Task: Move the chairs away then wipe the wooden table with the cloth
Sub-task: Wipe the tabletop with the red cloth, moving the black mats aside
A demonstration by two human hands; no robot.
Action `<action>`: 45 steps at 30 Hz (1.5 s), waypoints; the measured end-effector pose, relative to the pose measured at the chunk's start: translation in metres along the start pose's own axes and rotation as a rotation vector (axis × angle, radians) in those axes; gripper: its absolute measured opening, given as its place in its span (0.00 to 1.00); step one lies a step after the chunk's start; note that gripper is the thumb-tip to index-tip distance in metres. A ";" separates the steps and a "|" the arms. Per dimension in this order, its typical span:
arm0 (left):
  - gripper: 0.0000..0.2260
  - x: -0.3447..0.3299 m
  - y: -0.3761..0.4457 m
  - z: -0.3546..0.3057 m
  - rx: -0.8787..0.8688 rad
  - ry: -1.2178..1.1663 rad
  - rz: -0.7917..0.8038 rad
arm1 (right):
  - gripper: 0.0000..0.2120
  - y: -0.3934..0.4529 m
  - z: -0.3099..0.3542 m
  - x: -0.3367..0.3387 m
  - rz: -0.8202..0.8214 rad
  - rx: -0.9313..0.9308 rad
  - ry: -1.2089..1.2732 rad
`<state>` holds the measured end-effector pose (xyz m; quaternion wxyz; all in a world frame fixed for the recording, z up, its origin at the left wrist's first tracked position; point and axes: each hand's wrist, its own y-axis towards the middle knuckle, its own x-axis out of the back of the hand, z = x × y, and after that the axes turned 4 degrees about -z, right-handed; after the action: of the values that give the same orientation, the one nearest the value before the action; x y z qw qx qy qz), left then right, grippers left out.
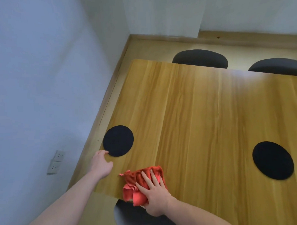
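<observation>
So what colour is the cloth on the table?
The cloth is red, a coral orange-red; the head view shows it clearly under the right hand.

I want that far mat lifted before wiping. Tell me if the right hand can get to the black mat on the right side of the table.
Probably yes. The right hand presses the red cloth, and only bare table lies between it and the right mat.

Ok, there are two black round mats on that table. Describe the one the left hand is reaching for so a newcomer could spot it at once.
Start at the wooden table and follow its left edge, the one nearest the blue-grey wall. The mat lies right on that edge, near the front corner, with the left hand touching its rim. The other mat lies far to the right, with no hand near it.
</observation>
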<state>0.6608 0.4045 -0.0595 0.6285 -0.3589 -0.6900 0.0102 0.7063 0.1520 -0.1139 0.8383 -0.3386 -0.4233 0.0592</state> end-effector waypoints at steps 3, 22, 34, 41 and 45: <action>0.29 -0.004 0.019 -0.011 0.064 -0.076 0.003 | 0.37 -0.023 -0.030 0.004 -0.024 0.025 -0.045; 0.36 -0.029 0.072 -0.043 0.454 -0.198 -0.018 | 0.37 -0.189 -0.177 -0.025 -0.082 -0.697 0.111; 0.28 -0.017 0.045 -0.072 0.206 -0.419 -0.043 | 0.37 -0.199 -0.176 -0.022 -0.054 -0.905 0.272; 0.22 -0.014 0.019 -0.085 0.139 -0.673 -0.006 | 0.42 -0.191 -0.145 -0.020 -0.312 -0.873 0.263; 0.16 -0.014 -0.007 -0.100 0.094 -0.767 0.027 | 0.39 -0.172 -0.135 -0.028 -0.293 -0.724 0.257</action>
<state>0.7438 0.3483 -0.0475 0.3405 -0.3089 -0.8688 0.1838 0.7575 -0.0597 -0.0823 0.7106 -0.5525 -0.3524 -0.2562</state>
